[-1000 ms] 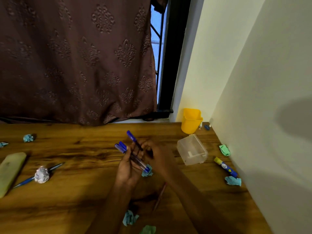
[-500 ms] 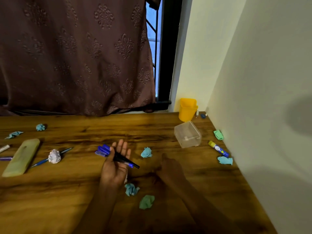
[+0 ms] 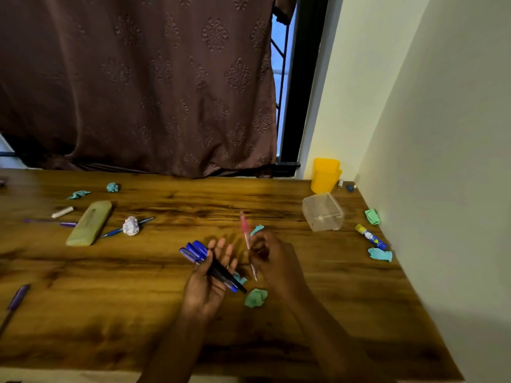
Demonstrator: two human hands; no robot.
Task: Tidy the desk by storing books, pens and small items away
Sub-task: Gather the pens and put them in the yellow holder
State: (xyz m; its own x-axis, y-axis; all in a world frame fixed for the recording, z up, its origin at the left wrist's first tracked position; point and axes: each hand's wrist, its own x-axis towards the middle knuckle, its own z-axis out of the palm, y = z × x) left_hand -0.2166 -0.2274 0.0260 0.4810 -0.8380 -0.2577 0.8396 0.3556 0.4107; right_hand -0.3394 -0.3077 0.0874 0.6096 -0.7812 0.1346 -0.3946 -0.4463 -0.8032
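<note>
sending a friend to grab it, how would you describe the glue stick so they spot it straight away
Follow the wooden desk to its right edge, along the pale wall. There, past the clear plastic box, lies the glue stick, between a green paper wad and a teal one. It is the only blue tube with a yellow cap.

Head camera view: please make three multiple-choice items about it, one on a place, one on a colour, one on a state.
1. Where on the wooden desk does the yellow plastic cup stand? A) near left edge B) far right corner C) centre
2. Which colour has the thin pen in the right hand? A) green B) black C) pink
3. What does the left hand do? A) holds blue-capped pens B) lies flat, empty C) grips paper
1 B: it stands by the wall corner. 2 C: its barrel shows pink. 3 A: the thumb presses the pens onto the palm.
</note>
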